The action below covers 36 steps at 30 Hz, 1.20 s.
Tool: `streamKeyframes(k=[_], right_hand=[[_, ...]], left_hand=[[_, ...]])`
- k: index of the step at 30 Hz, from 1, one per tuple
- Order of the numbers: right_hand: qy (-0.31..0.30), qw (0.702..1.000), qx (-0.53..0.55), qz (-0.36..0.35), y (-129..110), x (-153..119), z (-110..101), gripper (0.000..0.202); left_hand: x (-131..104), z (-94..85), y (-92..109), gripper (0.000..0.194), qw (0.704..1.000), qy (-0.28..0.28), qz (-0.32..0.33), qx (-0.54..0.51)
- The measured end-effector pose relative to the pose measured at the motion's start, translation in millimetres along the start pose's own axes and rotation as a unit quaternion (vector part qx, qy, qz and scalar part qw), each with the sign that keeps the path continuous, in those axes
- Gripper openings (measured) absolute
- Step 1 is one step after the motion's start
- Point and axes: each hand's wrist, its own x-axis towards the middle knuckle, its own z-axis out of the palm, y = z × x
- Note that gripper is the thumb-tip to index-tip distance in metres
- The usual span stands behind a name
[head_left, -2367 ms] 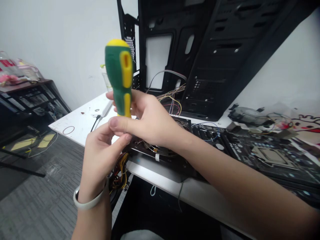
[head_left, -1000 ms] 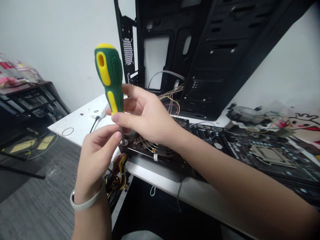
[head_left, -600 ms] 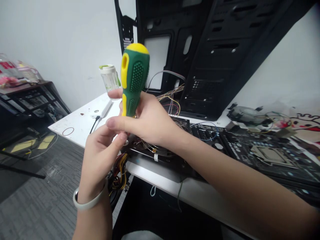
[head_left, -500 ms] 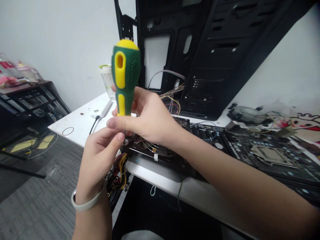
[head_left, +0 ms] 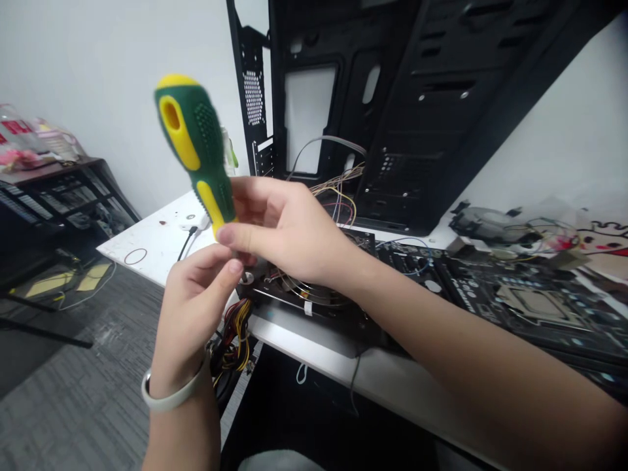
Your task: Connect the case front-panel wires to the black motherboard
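A green and yellow screwdriver (head_left: 196,147) leans to the left, handle end up. My right hand (head_left: 294,229) is closed around the lower part of its handle, thumb in front. Just below, my left hand (head_left: 196,294) is closed, with thumb and fingers pinched at the short visible bit of shaft. Fingers hide the tip. Both hands are over the left corner of a black power supply (head_left: 289,314), whose round wire fan grille is partly covered by my right hand and forearm. A bundle of coloured cables (head_left: 238,333) hangs from its left side.
A black computer case (head_left: 392,131) stands behind on the white table (head_left: 142,229). To the right lies a motherboard (head_left: 471,294), with a fan (head_left: 485,222) beyond it. A white box with a black cable (head_left: 191,229) is at left. A dark shelf (head_left: 63,176) stands farther left.
The screwdriver's handle has tilted from nearly upright to leaning left, and my right hand has turned slightly with it. My left hand has hardly moved.
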Motion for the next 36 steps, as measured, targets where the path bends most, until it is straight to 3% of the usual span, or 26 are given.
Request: streamKeyframes(k=[4, 7, 11, 19, 26, 36], right_hand=[[-0.009, 0.999, 0.031, -0.025, 1, 0, 1, 0.033], [0.007, 0.999, -0.019, -0.046, -3, -1, 1, 0.029], [0.044, 0.993, -0.103, -0.020, -7, -3, 0, 0.023], [0.039, 0.993, -0.112, -0.012, -8, -3, 0, 0.020], [0.032, 0.998, -0.059, -0.014, -3, -1, -1, 0.010], [0.046, 0.993, -0.107, 0.000, -8, -5, 2, 0.020]], left_hand=[[0, 0.3, 0, 0.016, 1.000, 0.002, -0.003, 0.004], [1, 4.4, 0, 0.011, 0.999, 0.048, -0.014, 0.020], [1, 9.5, 1, 0.015, 0.996, 0.081, -0.019, 0.033], [-2, 5.4, 0, 0.023, 0.999, 0.038, -0.001, 0.004], [-2, 2.1, 1, 0.013, 0.998, 0.051, 0.001, 0.039], [-1, 9.8, 0, 0.018, 0.996, 0.078, 0.009, 0.044]])
